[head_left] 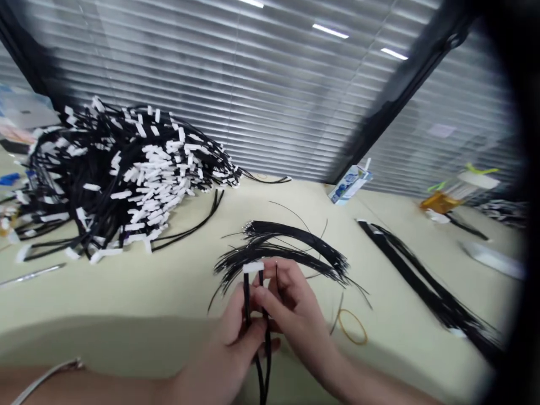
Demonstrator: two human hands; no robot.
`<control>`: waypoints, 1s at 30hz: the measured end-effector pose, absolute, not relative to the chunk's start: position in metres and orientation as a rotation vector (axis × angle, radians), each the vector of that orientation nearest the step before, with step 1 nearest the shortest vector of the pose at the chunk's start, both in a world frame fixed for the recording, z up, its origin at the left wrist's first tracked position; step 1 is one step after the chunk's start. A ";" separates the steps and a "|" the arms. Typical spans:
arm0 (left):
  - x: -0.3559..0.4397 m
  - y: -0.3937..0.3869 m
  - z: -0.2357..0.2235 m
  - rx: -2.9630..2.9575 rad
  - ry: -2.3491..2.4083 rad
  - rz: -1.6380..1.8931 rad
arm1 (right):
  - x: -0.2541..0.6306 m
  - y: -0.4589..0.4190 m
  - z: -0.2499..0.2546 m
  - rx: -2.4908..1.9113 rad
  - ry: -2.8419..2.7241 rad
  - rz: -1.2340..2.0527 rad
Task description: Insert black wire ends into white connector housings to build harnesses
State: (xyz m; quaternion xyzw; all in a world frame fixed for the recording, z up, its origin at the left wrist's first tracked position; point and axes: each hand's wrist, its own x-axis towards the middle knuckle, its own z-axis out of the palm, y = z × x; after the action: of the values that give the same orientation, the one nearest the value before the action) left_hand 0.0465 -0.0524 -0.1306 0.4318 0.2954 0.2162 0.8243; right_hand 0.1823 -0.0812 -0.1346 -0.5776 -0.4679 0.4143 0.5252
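Observation:
My left hand (234, 343) pinches a folded black cable (258, 320) whose two ends are joined by a white tag (253, 267) at the top. My right hand (291, 301) is closed on the same cable just beside the left, fingers wrapped near the tag. Both hands hover low over the beige table (169, 281), right in front of a small fan of loose black cable ties (291, 244).
A big heap of black cables with white tags (122, 180) fills the left of the table. Straight black cables (422, 275) lie at right. A yellow rubber band (352, 326) lies beside my right wrist. A small carton (349, 184) stands by the window blinds.

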 end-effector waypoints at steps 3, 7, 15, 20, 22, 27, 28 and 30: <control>0.048 -0.044 -0.143 1.220 0.642 0.348 | 0.188 -0.079 -0.153 -1.370 -1.096 0.946; 0.046 -0.030 -0.147 1.153 0.652 0.322 | 0.203 -0.075 -0.167 -1.393 -1.131 0.882; 0.041 -0.023 -0.150 1.215 0.740 0.302 | 0.215 -0.073 -0.161 -1.387 -1.321 0.906; 0.040 -0.017 -0.146 1.373 0.723 0.286 | 0.222 -0.073 -0.161 -1.394 -1.502 0.763; 0.040 -0.015 -0.144 1.418 0.772 0.282 | 0.226 -0.073 -0.163 -1.392 -1.604 0.651; 0.039 -0.016 -0.143 1.511 0.885 0.221 | 0.244 -0.072 -0.165 -1.297 -1.982 0.225; 0.039 -0.016 -0.143 1.496 0.897 0.214 | 0.249 -0.071 -0.164 -1.254 -2.072 0.136; 0.039 -0.016 -0.143 1.442 0.896 0.211 | 0.258 -0.068 -0.161 -1.164 -2.215 -0.017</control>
State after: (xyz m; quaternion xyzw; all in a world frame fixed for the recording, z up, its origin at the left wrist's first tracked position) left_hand 0.0389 -0.0155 -0.1428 0.6363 0.3952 0.0933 0.6560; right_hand 0.2577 -0.0684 -0.1615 -0.4417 -0.8403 -0.0066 0.3141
